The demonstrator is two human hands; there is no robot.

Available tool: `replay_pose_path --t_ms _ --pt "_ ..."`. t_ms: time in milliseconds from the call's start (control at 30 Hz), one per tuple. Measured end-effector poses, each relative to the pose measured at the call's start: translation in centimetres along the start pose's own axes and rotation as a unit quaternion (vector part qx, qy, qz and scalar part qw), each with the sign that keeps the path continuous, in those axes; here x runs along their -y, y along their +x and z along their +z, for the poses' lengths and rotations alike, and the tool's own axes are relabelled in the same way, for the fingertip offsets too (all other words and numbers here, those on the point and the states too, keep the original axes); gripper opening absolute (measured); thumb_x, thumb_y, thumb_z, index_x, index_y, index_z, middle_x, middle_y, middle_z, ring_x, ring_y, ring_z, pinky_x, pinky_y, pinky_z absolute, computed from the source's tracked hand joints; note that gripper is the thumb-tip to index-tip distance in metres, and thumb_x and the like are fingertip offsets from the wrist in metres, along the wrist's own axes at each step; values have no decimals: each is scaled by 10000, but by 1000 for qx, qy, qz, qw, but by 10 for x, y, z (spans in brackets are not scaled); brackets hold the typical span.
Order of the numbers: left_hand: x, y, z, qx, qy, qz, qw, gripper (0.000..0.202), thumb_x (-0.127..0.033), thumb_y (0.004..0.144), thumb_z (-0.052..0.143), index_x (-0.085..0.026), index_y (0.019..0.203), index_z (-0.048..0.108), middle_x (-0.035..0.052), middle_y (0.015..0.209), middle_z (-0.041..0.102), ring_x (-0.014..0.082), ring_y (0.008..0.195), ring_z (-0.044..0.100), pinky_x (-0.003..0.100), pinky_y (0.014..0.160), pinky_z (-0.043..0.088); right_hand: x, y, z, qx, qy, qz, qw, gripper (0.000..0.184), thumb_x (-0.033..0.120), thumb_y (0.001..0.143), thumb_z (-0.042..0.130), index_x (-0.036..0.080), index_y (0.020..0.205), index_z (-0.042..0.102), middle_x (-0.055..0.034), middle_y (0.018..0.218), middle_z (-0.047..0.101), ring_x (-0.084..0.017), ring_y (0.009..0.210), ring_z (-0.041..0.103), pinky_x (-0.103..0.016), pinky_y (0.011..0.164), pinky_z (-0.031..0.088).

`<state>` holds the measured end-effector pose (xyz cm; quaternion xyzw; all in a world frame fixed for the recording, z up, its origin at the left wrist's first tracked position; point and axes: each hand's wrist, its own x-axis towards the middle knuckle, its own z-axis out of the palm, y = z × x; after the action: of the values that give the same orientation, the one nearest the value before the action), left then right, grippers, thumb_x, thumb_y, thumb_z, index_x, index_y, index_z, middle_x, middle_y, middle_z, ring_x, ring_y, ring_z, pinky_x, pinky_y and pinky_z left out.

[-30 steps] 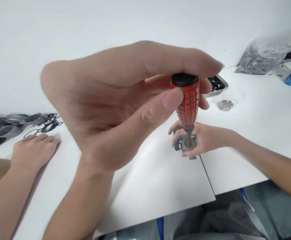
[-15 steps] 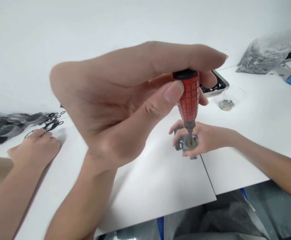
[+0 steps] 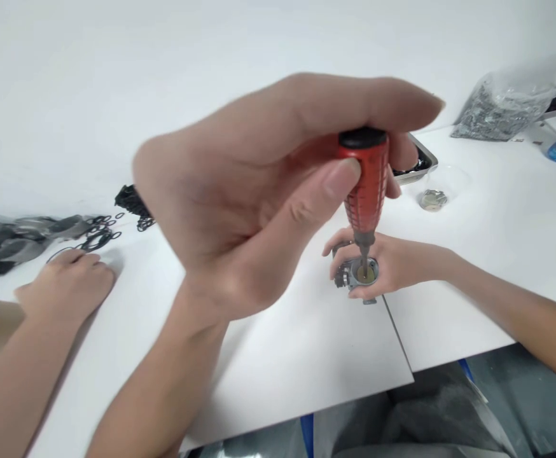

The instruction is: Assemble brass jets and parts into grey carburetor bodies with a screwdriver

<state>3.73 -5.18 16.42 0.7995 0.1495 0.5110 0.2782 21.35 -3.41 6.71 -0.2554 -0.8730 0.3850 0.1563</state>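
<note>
red-handled screwdriver [image 3: 366, 181], upright, pinched in left hand [image 3: 259, 197] fingertips.
tip sits in small metal part [image 3: 357, 273] that right hand [image 3: 392, 264] cups on white table [image 3: 306, 356]; a co-worker's hand [image 3: 68, 286] rests flat at left by black rings [image 3: 99, 235]; beyond, metal tray [image 3: 418, 162], parts bag [image 3: 502, 108].

white table [image 3: 282, 356], pretty cluttered tbh. black o-rings [image 3: 97, 236] scattered at 9 o'clock, a metal tray [image 3: 418, 166] and small clear dish [image 3: 437, 191] around 2, plus a plastic bag of parts [image 3: 502, 108] further out at 2.
</note>
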Motion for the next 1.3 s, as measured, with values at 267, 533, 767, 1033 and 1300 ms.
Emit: replay_pose_path --t_ms 267,533,767,1033,1300 --pt "3 15 4 14 -7 110 994 561 -720 856 359 -386 1257 565 13 990 610 154 543 581 426 503 482 5 -2 0 -19 10 27 999 234 260 745 707 245 978 680 -45 1162 578 -248 1138 529 -411 994 471" --pt "1 7 5 38 -8 52 998 548 -664 873 428 -351 1308 538 8 1120 632 193 673 668 386 516 498 1 0 0 -5 -9 2 1000 262 282 774 678 228 1030 657 -67 1220 532 -215 1107 520 -402 998 457" --pt "13 -3 -1 -27 -33 64 997 521 -659 896 371 -384 1311 525 1 1019 622 229 847 633 449 653 536 3 0 0 -4 1 16 1000 258 263 770 682 239 1026 662 -57 1190 552 -224 1126 521 -408 999 462" --pt "11 12 5 12 3 159 987 530 -671 898 323 -358 1249 568 16 966 594 134 561 543 413 546 468 4 -1 -2 -11 4 25 1000 234 269 764 693 252 996 668 -45 1170 570 -243 1166 512 -410 1017 456" --pt "1 2 3 27 0 79 997 573 -682 898 304 -330 1295 517 42 1053 591 227 747 670 401 531 511 1 -1 0 -4 8 9 1000 262 261 770 684 233 1029 654 -65 1242 526 -223 1162 503 -400 1024 451"
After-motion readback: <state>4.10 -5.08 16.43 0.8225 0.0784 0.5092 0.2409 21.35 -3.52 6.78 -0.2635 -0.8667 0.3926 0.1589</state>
